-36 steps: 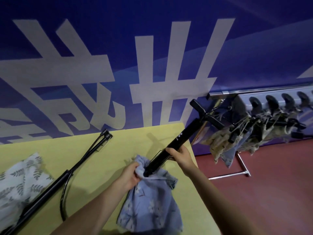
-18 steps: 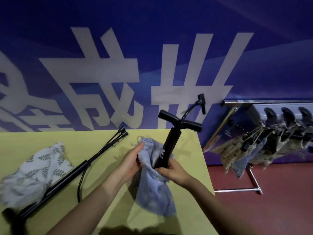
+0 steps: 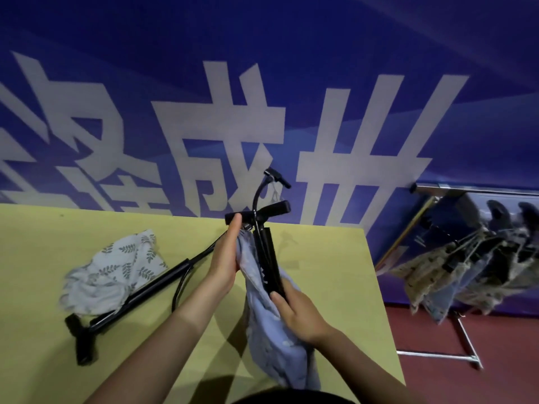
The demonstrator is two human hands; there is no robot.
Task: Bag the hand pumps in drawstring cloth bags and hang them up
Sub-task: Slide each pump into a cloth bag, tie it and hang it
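From the head view we saw a black pump (image 3: pixel 267 258) standing nearly upright over the yellow desk (image 3: pixel 335 272), its long axis running from the bag below to the T-handle on top, leaning a little toward the left at the top. The handle's crossbar lay roughly level, one end tipped up to the right. A thin black hose (image 3: pixel 259 189) curved up from beside the handle and ended in a small nozzle head above it. The barrel was matte black with faint pale markings low on its side.

The pump's lower half sat inside a pale blue bag (image 3: pixel 271 325), soft and crumpled, with faint lighter spots; the cloth hung down toward the desk's near edge. Our left hand (image 3: pixel 226 258) held the bag's rim against the barrel, its fingers straight and reaching up so the tips touched the handle's left end. Our right hand (image 3: pixel 294 310) curled round bag and barrel together lower down, its grip pinching cloth against the tube.

A second pump (image 3: pixel 140 295) lay flat on the desk to the left, its long axis slanting from near left to far right, handle end nearest us. A leaf-print bag (image 3: pixel 116 266) lay crumpled partly over it.

At the right, a rack (image 3: pixel 455 191) stood on the red floor (image 3: pixel 481 330) with bagged pumps (image 3: pixel 472 266) hanging from it, blurred.
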